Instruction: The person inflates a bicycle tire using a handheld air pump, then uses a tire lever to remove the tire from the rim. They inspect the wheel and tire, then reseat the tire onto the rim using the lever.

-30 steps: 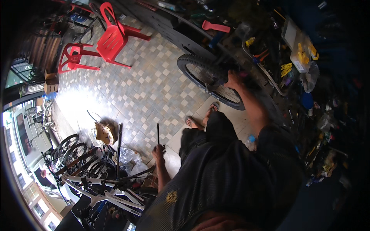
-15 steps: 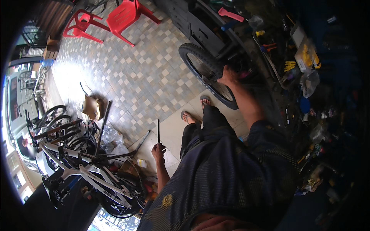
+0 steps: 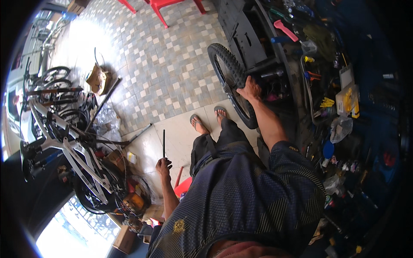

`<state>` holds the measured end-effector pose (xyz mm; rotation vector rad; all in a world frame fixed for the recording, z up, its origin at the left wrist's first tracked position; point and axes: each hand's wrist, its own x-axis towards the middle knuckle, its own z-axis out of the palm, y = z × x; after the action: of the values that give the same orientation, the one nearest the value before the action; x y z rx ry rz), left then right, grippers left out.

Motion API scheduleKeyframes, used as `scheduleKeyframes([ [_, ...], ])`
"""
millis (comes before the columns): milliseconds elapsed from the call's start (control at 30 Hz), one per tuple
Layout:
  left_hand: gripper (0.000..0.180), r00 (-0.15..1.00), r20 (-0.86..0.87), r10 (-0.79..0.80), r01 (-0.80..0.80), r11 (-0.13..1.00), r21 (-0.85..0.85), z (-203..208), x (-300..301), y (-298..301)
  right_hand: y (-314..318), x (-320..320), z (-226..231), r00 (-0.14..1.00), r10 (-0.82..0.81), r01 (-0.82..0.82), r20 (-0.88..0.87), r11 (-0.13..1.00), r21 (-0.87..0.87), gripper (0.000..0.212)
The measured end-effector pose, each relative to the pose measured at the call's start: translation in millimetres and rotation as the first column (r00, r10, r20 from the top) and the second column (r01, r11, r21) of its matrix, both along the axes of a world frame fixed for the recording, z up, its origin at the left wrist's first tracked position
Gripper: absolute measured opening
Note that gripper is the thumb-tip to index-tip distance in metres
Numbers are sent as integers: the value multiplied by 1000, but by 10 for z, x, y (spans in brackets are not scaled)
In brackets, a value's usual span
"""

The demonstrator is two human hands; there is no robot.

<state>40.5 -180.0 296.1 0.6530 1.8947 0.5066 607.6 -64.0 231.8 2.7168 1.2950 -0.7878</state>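
My right hand (image 3: 251, 89) is closed on the knobby black tyre of a bicycle wheel (image 3: 230, 58), gripping it on the side nearer the workbench. The wheel stands tilted, its lower end close to the floor by my feet; I cannot tell whether it touches. Down at my left side, my left hand (image 3: 163, 167) is wrapped round one end of a thin, straight black rod (image 3: 164, 142). The rod's other end points away from me over the pale tiles. What kind of tool it is does not show.
Bicycles with a white frame (image 3: 71, 150) crowd the left side. A long dark bar (image 3: 103, 104) and a cardboard box (image 3: 98, 80) lie beyond. Grey drawers (image 3: 247, 41) and a cluttered bench stand at right. A red chair (image 3: 183, 188) is beside my left arm.
The view has swung, so the bicycles sit further left and the far red chairs are mostly out of frame. A red chair shows by my left arm. Both hands keep their holds.
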Motion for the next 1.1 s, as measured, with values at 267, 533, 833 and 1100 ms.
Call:
scheduleKeyframes([
  [267,32,993,44,110,-109,994,-30,-111,420,-603,138,176,60,1000,16,-16,10,1000,-1,90],
  [533,30,981,49,189,-189,982,-17,-163,580,-811,288,193,179,999,48,-47,8,995,-85,94],
  [833,30,981,33,190,-190,982,-22,-99,663,-776,401,74,74,998,49,-48,29,998,-35,88],
  [1100,31,978,20,205,-205,979,-8,-53,671,-778,500,33,89,998,68,-68,14,998,6,86],
])
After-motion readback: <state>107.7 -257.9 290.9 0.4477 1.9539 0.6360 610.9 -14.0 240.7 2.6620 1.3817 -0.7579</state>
